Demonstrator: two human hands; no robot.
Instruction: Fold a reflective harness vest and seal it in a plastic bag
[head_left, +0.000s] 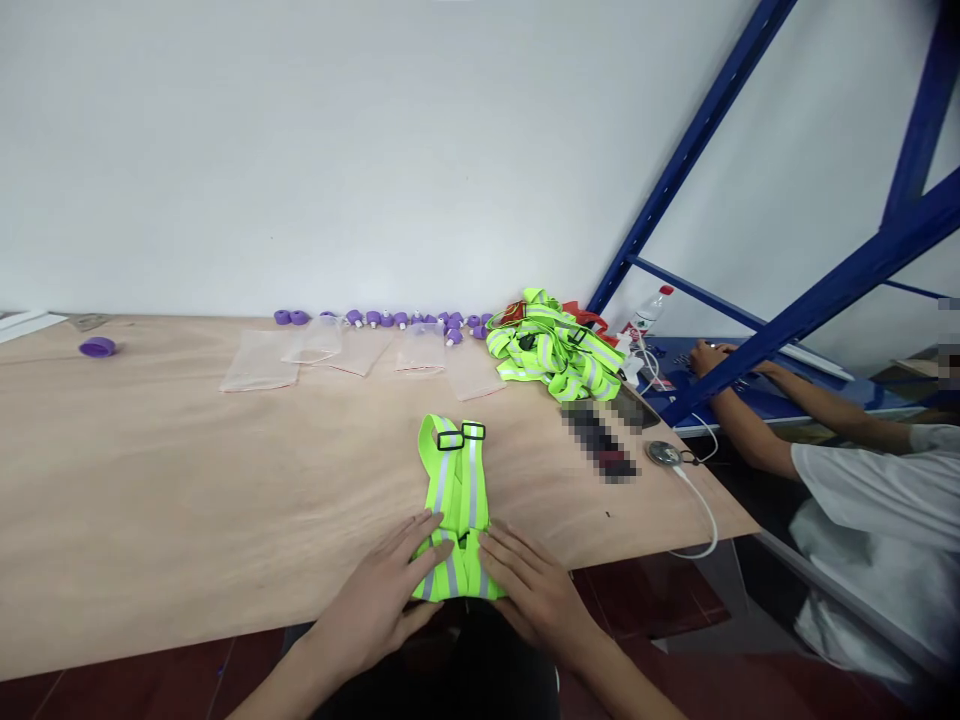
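Observation:
A neon yellow reflective vest (455,490) with grey stripes and black buckles lies folded on the wooden table (187,480) near its front edge. My left hand (379,600) rests on the vest's lower left part, fingers spread and flat. My right hand (536,590) lies on its lower right part, fingers also flat. Both hands press the near end of the vest against the table. A heap of more neon vests (555,352) sits at the back right of the table.
Several clear plastic bags (259,362) and a row of purple caps (375,318) lie along the back. A lone purple cap (97,347) is far left. A white cable (697,505) and round disc (663,453) sit at the right edge. Another person's arms (757,410) work beside blue shelving (825,290).

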